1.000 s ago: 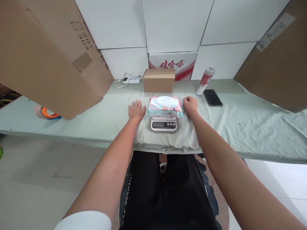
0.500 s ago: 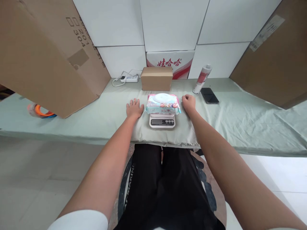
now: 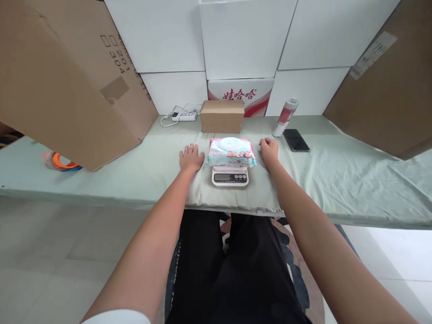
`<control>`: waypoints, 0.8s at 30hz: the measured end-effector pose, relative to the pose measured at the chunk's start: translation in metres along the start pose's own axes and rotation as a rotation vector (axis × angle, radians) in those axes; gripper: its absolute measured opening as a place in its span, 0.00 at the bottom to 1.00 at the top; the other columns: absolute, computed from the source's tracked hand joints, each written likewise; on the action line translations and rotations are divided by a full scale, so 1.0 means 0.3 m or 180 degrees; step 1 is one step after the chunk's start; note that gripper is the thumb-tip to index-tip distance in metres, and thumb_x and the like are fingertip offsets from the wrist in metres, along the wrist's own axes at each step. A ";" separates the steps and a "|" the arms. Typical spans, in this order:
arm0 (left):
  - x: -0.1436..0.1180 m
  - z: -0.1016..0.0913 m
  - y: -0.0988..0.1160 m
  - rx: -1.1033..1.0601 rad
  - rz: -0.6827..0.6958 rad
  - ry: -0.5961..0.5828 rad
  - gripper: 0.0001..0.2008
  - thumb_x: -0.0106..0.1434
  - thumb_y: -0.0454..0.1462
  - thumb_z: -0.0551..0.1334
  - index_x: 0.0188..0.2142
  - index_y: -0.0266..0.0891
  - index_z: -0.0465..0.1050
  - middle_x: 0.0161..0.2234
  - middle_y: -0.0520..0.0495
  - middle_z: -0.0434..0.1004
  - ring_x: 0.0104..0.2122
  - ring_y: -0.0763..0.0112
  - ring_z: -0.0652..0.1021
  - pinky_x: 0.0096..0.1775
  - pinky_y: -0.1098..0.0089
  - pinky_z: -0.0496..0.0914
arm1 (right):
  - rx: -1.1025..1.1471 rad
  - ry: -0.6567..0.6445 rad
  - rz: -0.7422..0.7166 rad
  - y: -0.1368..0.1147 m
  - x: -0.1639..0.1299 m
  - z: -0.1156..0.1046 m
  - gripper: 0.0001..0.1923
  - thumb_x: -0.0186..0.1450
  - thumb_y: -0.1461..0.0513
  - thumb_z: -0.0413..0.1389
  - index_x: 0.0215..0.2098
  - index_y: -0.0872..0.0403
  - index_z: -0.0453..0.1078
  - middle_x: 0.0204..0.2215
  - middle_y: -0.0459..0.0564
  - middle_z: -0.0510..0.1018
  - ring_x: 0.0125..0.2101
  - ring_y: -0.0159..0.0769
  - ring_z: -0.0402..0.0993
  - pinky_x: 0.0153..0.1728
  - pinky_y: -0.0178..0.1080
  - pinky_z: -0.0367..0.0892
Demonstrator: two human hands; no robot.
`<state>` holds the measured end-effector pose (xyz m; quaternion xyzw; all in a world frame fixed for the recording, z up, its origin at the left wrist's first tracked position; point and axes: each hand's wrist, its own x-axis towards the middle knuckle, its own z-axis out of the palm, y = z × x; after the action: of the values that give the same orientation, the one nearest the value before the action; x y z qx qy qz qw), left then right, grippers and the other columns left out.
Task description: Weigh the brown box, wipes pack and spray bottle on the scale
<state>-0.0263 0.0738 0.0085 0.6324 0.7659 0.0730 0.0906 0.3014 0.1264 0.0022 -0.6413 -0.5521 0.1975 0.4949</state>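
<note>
A pack of wet wipes (image 3: 231, 151) with a white round lid lies flat on a small white digital scale (image 3: 230, 177) in the middle of the table. My left hand (image 3: 191, 158) rests palm down on the green cloth just left of the pack, fingers spread, holding nothing. My right hand (image 3: 269, 150) rests on the cloth just right of the pack with its fingers curled loosely and nothing in it. Neither hand touches the pack.
A small brown box (image 3: 222, 116) stands behind the scale, a red-and-white carton (image 3: 240, 94) behind that. A white power strip (image 3: 184, 116), a spray can (image 3: 284, 117) and a black phone (image 3: 296, 140) lie nearby. Big cardboard boxes (image 3: 64, 76) flank both sides; tape rolls (image 3: 60, 161) sit left.
Both hands stay beside the pack. My right hand's fist has loosened slightly. The view shifted a little with my head.
</note>
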 end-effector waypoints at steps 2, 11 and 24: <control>0.002 0.002 -0.001 -0.0002 0.0009 0.0025 0.36 0.74 0.50 0.42 0.77 0.43 0.51 0.80 0.47 0.44 0.79 0.56 0.48 0.76 0.49 0.45 | 0.0084 0.0044 0.0003 0.003 0.005 0.000 0.11 0.62 0.61 0.50 0.22 0.51 0.63 0.18 0.40 0.59 0.25 0.33 0.58 0.30 0.39 0.54; 0.016 0.016 -0.007 0.0008 0.0047 0.0089 0.35 0.75 0.50 0.42 0.77 0.43 0.52 0.80 0.46 0.45 0.79 0.55 0.49 0.76 0.47 0.46 | 0.0475 0.0085 -0.0056 0.001 0.000 -0.004 0.11 0.62 0.59 0.52 0.22 0.52 0.66 0.19 0.42 0.65 0.24 0.33 0.60 0.30 0.38 0.58; 0.011 0.006 0.001 0.0121 0.0001 0.0060 0.36 0.75 0.51 0.41 0.77 0.40 0.50 0.80 0.48 0.44 0.79 0.56 0.49 0.76 0.48 0.46 | -0.0640 -0.2362 -0.2288 -0.369 -0.132 -0.097 0.46 0.60 0.45 0.68 0.72 0.45 0.63 0.66 0.58 0.72 0.65 0.60 0.68 0.64 0.58 0.65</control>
<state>-0.0260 0.0770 0.0067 0.6334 0.7678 0.0644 0.0714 0.2555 0.0674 0.0977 -0.3427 -0.8916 0.1751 0.2386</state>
